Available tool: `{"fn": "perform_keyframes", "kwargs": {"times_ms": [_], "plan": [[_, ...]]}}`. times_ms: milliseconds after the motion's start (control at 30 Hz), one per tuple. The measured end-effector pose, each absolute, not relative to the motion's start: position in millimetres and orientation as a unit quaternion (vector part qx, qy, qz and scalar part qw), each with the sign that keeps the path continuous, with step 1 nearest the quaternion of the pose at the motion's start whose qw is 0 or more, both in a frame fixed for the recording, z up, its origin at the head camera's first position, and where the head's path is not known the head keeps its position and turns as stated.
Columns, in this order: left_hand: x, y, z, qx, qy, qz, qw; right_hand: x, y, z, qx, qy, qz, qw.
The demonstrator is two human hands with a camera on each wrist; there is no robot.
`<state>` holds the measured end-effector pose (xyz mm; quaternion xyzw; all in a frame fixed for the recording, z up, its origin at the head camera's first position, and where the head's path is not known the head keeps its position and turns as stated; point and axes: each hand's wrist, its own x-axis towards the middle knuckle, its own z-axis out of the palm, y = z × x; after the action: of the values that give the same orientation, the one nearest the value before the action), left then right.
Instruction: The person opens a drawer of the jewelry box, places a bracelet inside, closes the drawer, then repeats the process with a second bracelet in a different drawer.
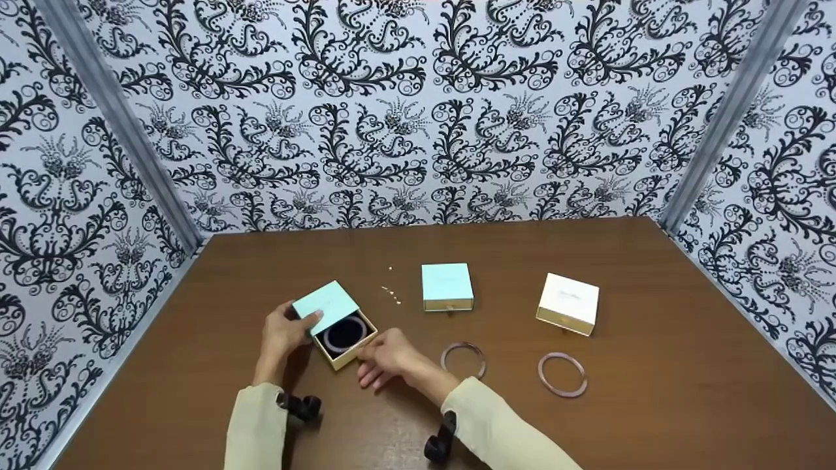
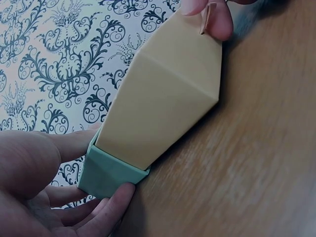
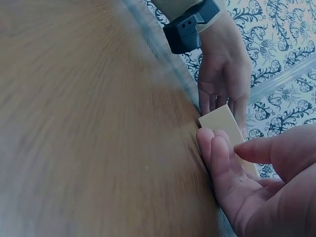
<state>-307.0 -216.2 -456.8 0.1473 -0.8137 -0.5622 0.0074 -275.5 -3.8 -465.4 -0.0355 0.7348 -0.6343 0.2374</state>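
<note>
A turquoise box sleeve (image 1: 326, 307) sits at the left of the table, tilted to the view, its cream drawer (image 1: 344, 359) pulled partway out. Inside the drawer a pale purple bangle (image 1: 329, 342) lies on dark lining. My left hand (image 1: 282, 334) grips the sleeve, thumb on top and fingers at its side. With thumb and finger, my right hand (image 1: 390, 358) pinches a small ribbon tab (image 2: 211, 17) on the drawer's front; its other fingers hang below. The right wrist view shows the drawer's plain cream side (image 3: 220, 121) beyond the right fingers.
Another turquoise box (image 1: 447, 282) stands at the middle, and a white box (image 1: 569, 297) at the right, both shut. Two loose bangles lie nearer: one bangle (image 1: 445, 358) beside my right wrist, another bangle (image 1: 573, 394) farther right. Small pale bits (image 1: 392, 294) lie behind the opened box.
</note>
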Motion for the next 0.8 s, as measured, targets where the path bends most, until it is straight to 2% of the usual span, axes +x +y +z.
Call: {"fn": "perform_keyframes", "kwargs": {"times_ms": [800], "plan": [[-309.5,-216.3,-456.4,0.154,-0.819,-0.552,0.002,-281.2,-14.1,-464.5,-0.034,0.738,-0.641,0.207]]}}
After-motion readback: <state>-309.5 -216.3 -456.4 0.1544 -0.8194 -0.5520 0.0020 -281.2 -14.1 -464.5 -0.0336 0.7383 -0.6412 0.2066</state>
